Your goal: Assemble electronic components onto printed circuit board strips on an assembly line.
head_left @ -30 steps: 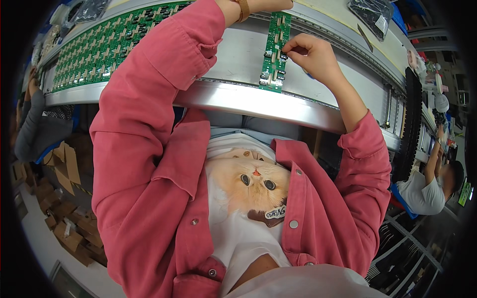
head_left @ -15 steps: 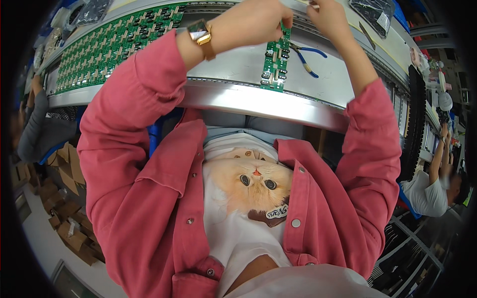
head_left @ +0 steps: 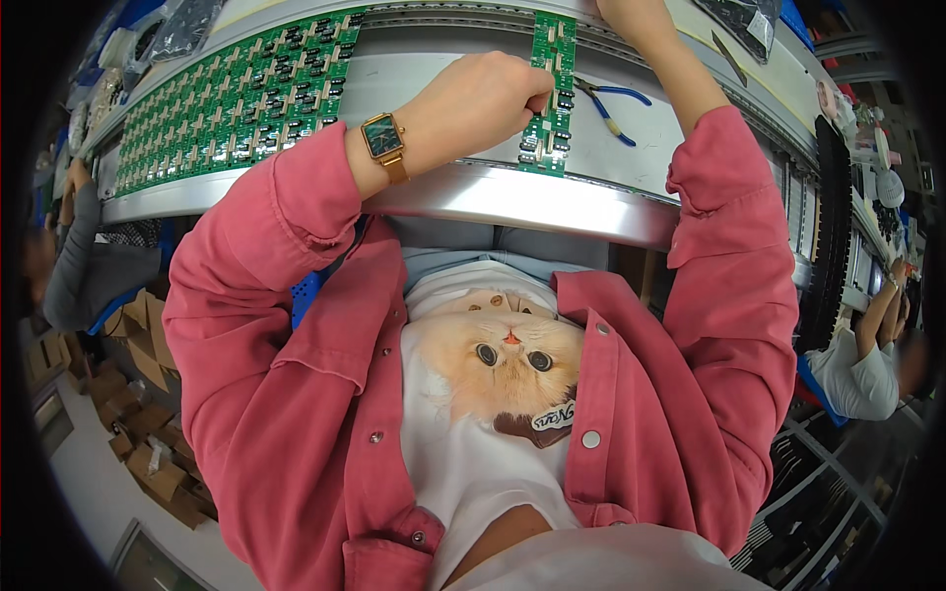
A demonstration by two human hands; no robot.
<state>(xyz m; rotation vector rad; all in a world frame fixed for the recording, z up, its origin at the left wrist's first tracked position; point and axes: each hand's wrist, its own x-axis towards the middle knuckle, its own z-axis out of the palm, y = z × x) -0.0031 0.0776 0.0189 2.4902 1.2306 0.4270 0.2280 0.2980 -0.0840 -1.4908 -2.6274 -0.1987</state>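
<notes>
1. A conveyor bench (head_left: 591, 207) is seen across the far side, with a wide panel of green boards (head_left: 227, 108) on its left.
2. A narrow green board strip (head_left: 550, 94) stands at the centre; blue pliers (head_left: 611, 103) lie just right of it.
3. The strip's left edge is pinched by the left hand (head_left: 478, 103), fingers closed on it.
4. The right hand (head_left: 626, 15) is cut off at the top; its grip cannot be told.
5. The strip appears to be in handling; steady support would be called for next.

Electronics assembly line: long metal conveyor bench (head_left: 552, 202) w/ rows of green circuit boards (head_left: 236, 98) at 11 o'clock, blue-handled pliers (head_left: 611, 98) at 1, co-workers seated at 3 & 9.
</notes>
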